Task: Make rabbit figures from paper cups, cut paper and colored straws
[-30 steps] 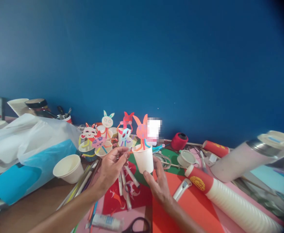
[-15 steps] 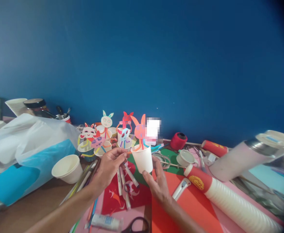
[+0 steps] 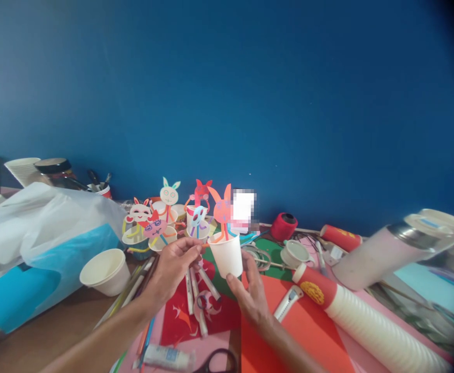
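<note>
My right hand (image 3: 250, 290) grips a white paper cup (image 3: 227, 256) from below and the right side, holding it above the table. An orange paper rabbit (image 3: 222, 211) with long ears and strip limbs stands up out of that cup. At the cup's left rim, my left hand (image 3: 182, 259) pinches the end of an orange paper strip (image 3: 205, 245). Behind my left hand sit several finished cup figures, among them a pink paper face (image 3: 156, 228), a white rabbit with green ears (image 3: 169, 194) and a red rabbit (image 3: 202, 191).
White markers (image 3: 190, 292) lie on red paper, with black-handled scissors (image 3: 219, 360) and a glue tube (image 3: 168, 357) nearer me. Rightward are a utility knife (image 3: 289, 303), a stack of paper cups (image 3: 382, 326) and a thermos (image 3: 385, 254). An upright-opening white bowl (image 3: 106, 272) stands left.
Both hands keep their hold on the cup and the strip. The whole view has shifted slightly, with things appearing a little further left.
</note>
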### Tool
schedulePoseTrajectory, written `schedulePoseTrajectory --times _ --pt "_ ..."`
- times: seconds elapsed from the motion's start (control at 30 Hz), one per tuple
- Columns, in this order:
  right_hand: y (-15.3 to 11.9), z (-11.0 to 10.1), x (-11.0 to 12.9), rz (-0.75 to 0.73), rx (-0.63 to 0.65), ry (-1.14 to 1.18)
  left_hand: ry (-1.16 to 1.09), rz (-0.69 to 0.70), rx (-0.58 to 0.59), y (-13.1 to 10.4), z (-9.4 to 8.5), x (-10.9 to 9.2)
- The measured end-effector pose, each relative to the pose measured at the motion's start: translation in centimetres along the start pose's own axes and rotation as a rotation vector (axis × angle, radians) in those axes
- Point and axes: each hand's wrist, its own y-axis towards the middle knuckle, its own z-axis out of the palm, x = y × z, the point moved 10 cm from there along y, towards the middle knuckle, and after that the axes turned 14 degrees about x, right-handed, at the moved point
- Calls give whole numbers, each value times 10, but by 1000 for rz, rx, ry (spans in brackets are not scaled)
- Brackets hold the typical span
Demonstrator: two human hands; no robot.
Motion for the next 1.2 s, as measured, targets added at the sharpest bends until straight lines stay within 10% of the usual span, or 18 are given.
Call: schedulePoseTrajectory --times 1.2 --pt "1 2 0 1 11 51 80 -88 13 0 -3 1"
